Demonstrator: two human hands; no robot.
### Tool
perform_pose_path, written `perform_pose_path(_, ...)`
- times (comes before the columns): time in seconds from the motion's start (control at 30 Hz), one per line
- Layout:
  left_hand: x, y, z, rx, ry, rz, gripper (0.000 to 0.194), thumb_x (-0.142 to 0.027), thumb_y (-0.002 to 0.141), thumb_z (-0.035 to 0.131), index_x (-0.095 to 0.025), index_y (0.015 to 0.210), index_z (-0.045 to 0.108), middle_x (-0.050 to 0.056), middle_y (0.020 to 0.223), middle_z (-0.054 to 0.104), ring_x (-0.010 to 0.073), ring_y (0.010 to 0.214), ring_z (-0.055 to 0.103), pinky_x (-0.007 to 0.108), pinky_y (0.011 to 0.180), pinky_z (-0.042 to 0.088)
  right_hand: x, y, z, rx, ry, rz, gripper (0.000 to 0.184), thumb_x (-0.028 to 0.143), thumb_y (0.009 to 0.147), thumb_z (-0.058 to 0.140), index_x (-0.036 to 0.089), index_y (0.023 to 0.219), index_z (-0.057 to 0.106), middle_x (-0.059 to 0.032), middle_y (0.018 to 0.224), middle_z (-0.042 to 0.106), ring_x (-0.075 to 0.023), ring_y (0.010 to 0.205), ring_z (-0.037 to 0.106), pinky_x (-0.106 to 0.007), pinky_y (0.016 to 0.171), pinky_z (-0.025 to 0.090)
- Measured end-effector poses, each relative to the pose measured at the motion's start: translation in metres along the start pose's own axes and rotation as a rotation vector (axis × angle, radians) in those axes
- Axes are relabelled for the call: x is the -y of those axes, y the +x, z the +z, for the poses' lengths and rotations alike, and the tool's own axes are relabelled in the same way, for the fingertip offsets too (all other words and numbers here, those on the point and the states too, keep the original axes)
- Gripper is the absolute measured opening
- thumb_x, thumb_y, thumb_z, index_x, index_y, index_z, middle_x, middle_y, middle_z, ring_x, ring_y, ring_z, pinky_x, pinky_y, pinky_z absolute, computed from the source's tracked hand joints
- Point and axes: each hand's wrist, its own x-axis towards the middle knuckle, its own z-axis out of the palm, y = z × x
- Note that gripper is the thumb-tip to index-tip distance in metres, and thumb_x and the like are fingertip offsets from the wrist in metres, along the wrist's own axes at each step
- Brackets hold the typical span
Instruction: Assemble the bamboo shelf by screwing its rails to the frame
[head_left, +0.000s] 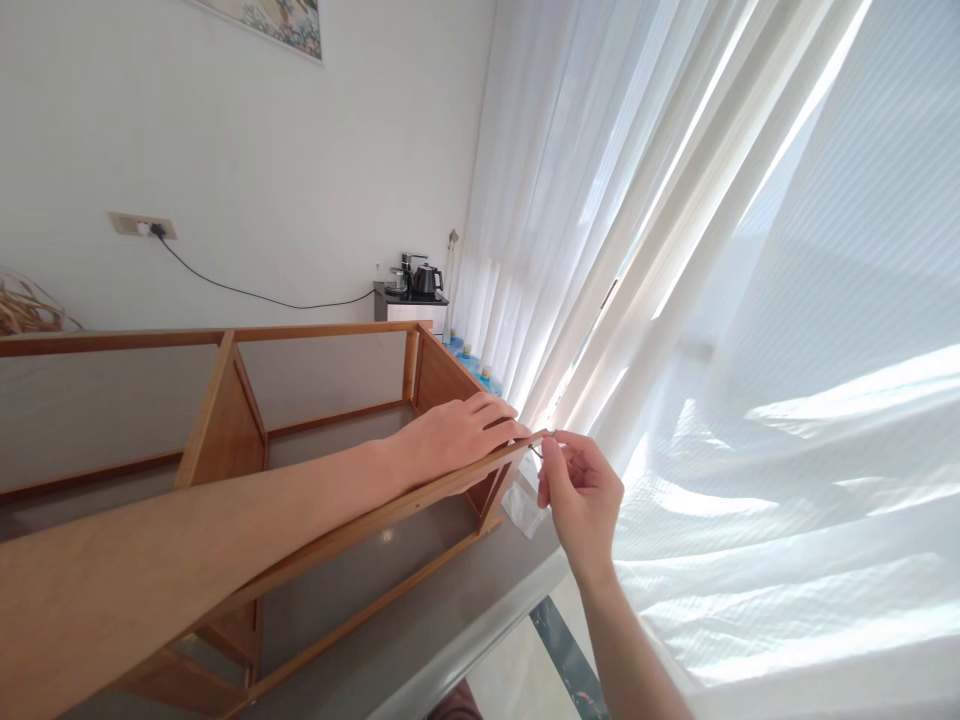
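With left forearm over wooden frame near pale edge of grey surface, rests left hand on upper rail, clamped or not, cannot tell; pinches thin dark piece in right hand at rail's right end. Beyond, black kettle; rightward, white curtain.

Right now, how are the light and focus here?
Head view: sunlight glares in patches on the sheer white curtain; a small bright reflection sits on the smooth grey surface; the thin dark piece at the right hand is too small to make out.
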Motion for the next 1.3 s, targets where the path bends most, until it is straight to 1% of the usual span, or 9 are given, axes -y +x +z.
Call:
perform_pose_path(0.17,-0.002,0.001,-0.004,0.001,-0.002,-0.005,0.047,-0.015,0.091,0.058,-0.018,0.137,0.052,0.013,0.134,0.061,0.0275,0.132,0.052,0.043,0.106,0.052,-0.005,0.008,-0.009,-0.025,-0.03,0.048,0.028,0.048,0.091,0.072,0.02,0.091,0.068,0.0066,0.052,0.054,-0.01,0.044,0.051,-0.022,0.043,0.039)
perform_pose_path(0.23,-0.003,0.002,-0.004,0.005,-0.004,-0.015,0.046,-0.016,0.092,0.057,-0.019,0.138,0.052,0.013,0.133,0.061,0.0271,0.132,0.052,0.042,0.106,0.053,-0.008,0.008,-0.01,-0.02,-0.003,0.065,0.028,0.048,0.09,0.073,0.02,0.093,0.067,0.0056,0.057,0.059,-0.0101,0.045,0.054,-0.022,0.043,0.04)
perform_pose_path(0.4,-0.004,0.003,-0.004,0.03,-0.021,-0.04,0.044,-0.017,0.094,0.053,-0.02,0.138,0.052,0.012,0.133,0.061,0.0258,0.132,0.051,0.041,0.108,0.051,-0.012,0.008,-0.009,-0.042,0.091,0.108,0.044,0.043,0.086,0.078,0.026,0.122,0.059,0.0046,0.084,0.067,-0.0088,0.044,0.059,-0.023,0.042,0.044)
perform_pose_path(0.57,-0.004,0.001,-0.001,0.01,-0.04,-0.058,0.045,-0.017,0.092,0.056,-0.021,0.137,0.052,0.011,0.135,0.06,0.0259,0.132,0.05,0.042,0.109,0.05,-0.022,0.001,-0.01,-0.067,0.087,0.149,0.035,0.047,0.089,0.075,0.022,0.108,0.062,-0.0009,0.092,0.074,-0.0084,0.043,0.06,-0.023,0.042,0.046)
perform_pose_path(0.7,-0.003,0.0,0.003,-0.01,-0.031,-0.057,0.045,-0.019,0.093,0.057,-0.022,0.138,0.051,0.011,0.134,0.06,0.0258,0.131,0.05,0.041,0.108,0.051,-0.035,-0.012,-0.013,-0.049,0.092,0.203,0.037,0.05,0.091,0.071,0.021,0.111,0.063,-0.0085,0.107,0.077,-0.009,0.044,0.061,-0.025,0.042,0.048)
perform_pose_path(0.8,-0.003,0.0,0.001,-0.012,-0.028,-0.05,0.041,-0.019,0.095,0.056,-0.021,0.136,0.053,0.011,0.132,0.061,0.0257,0.131,0.051,0.041,0.108,0.051,-0.045,-0.022,-0.012,-0.009,0.121,0.253,0.037,0.051,0.091,0.071,0.019,0.109,0.064,-0.0095,0.103,0.078,-0.0092,0.043,0.06,-0.026,0.042,0.048)
perform_pose_path(1.0,-0.005,0.002,-0.011,0.034,-0.025,-0.011,0.044,-0.014,0.093,0.055,-0.016,0.137,0.052,0.013,0.135,0.061,0.0277,0.13,0.052,0.04,0.102,0.055,-0.052,-0.032,-0.002,0.087,0.249,0.367,0.036,0.054,0.089,0.073,0.021,0.1,0.066,-0.0011,0.079,0.073,-0.0108,0.046,0.061,-0.023,0.043,0.045)
perform_pose_path(1.13,-0.005,0.002,-0.011,0.058,0.009,-0.022,0.042,-0.017,0.096,0.052,-0.018,0.138,0.052,0.011,0.137,0.061,0.0264,0.131,0.052,0.038,0.104,0.054,-0.051,-0.035,0.002,0.109,0.346,0.429,0.036,0.056,0.085,0.076,0.021,0.095,0.069,-0.0009,0.082,0.073,-0.0095,0.047,0.06,-0.021,0.041,0.042)
perform_pose_path(1.3,-0.005,0.001,-0.009,0.021,0.036,-0.028,0.041,-0.02,0.098,0.052,-0.023,0.139,0.052,0.009,0.136,0.062,0.0244,0.13,0.053,0.036,0.099,0.055,-0.047,-0.037,0.004,0.162,0.444,0.458,0.031,0.051,0.086,0.078,0.021,0.088,0.071,-0.0023,0.092,0.071,-0.0079,0.056,0.061,-0.018,0.042,0.04)
